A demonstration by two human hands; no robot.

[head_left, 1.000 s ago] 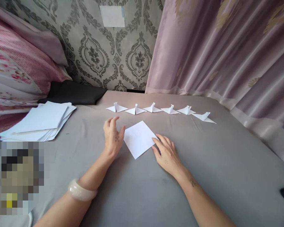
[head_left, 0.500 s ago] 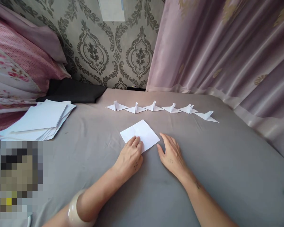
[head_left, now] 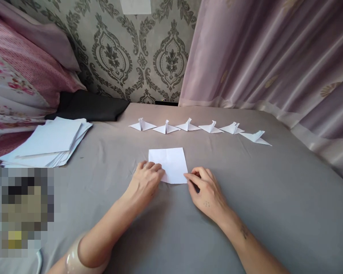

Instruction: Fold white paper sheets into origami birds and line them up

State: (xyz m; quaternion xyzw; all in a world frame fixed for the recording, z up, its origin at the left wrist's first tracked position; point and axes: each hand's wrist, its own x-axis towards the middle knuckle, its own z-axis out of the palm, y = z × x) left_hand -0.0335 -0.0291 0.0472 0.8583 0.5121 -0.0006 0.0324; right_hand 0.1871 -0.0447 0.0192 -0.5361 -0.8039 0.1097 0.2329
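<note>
A square sheet of white paper (head_left: 173,165) lies on the grey cloth in front of me, its edges roughly level with the far wall and a faint crease near its top. My left hand (head_left: 147,177) is closed at its lower left corner, fingers curled over that corner and hiding it. At the lower right corner, my right hand (head_left: 204,188) pinches the paper between thumb and index finger. Beyond the sheet stands a row of several folded white paper cranes (head_left: 189,125), wings spread.
A stack of white paper sheets (head_left: 51,137) lies at the left, by a black cloth-like item (head_left: 88,105). Pink curtains (head_left: 231,57) hang at the right, and a patterned wall (head_left: 143,57) closes off the back. A blurred patch covers the lower left.
The paper has turned from a diamond position to a square one. My left hand has shifted left to its lower left corner, and my right hand has closed on the lower right corner.
</note>
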